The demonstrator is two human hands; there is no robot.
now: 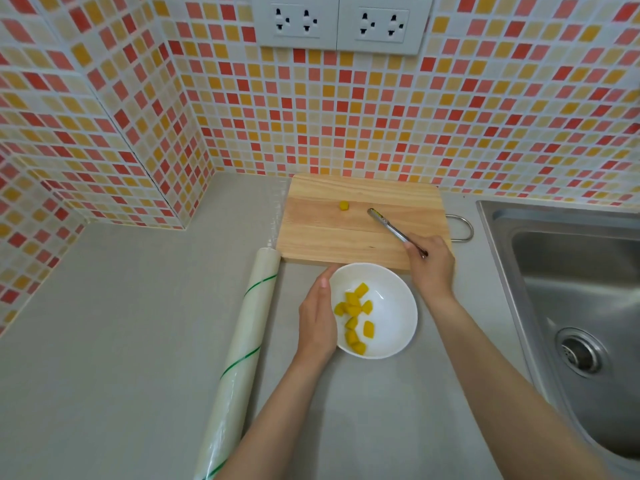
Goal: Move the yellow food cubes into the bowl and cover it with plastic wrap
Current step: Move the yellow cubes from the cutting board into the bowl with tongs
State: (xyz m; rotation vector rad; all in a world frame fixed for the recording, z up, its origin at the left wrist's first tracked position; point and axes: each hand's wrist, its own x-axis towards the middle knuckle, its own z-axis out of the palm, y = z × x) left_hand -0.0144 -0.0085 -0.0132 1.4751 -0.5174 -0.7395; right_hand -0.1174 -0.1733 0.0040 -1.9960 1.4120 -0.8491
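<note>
Head cam, only one view here. White bowl sits on the grey counter right in front of the wooden cutting board. I count about nine yellow cubes in the bowl, bunched on its left side, though a couple overlap so don't hold me to it. One lone cube is on the board, near the far edge.

Left hand cups the bowl's left rim, fingers loosely curled against it. Right hand is clenched round the handle of a metal utensil, long axis diagonal, tip pointing up-left toward that lone cube but not touching it.

One roll of plastic wrap lies left of the bowl, running near-to-far, tilted slightly right. A steel sink is on the right.
</note>
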